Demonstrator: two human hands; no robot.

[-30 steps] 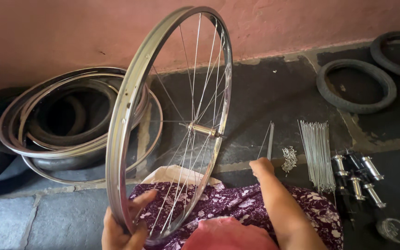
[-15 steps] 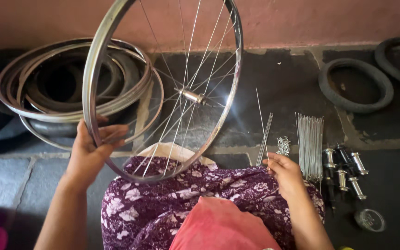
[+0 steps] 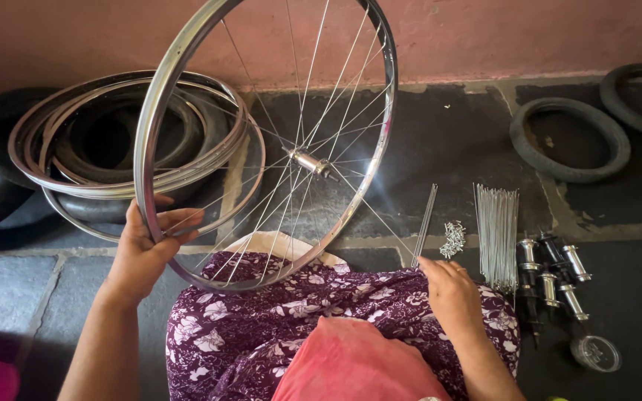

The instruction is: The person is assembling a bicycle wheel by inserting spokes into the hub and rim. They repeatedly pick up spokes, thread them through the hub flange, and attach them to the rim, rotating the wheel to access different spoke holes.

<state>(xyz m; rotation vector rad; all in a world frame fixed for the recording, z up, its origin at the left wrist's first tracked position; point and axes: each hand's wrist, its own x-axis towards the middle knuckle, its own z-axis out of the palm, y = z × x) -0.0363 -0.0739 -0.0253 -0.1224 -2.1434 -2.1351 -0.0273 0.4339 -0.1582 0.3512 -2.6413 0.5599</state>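
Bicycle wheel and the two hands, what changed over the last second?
The left hand moved from the bottom of the bicycle wheel up its left rim and grips there; the wheel turned more face-on. The right hand drew back from the floor to the loose spokes by the knee. Spoke bundle, hubs and tyres stayed put.

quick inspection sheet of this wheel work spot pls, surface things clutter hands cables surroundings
surface: dark stone slab floor, pale joints between slabs
job's things: spoked bicycle wheel upright on the lap; loose spokes standing up from the right hand
clutter: bundle of spokes, small pile of nipples, several hubs, small clear dish
hands: left hand grips the wheel rim, fingers curled over it; right hand closed on the loose spokes
cables: nothing seen
surroundings: pink wall, stack of bare rims on the left, two tyres on the right
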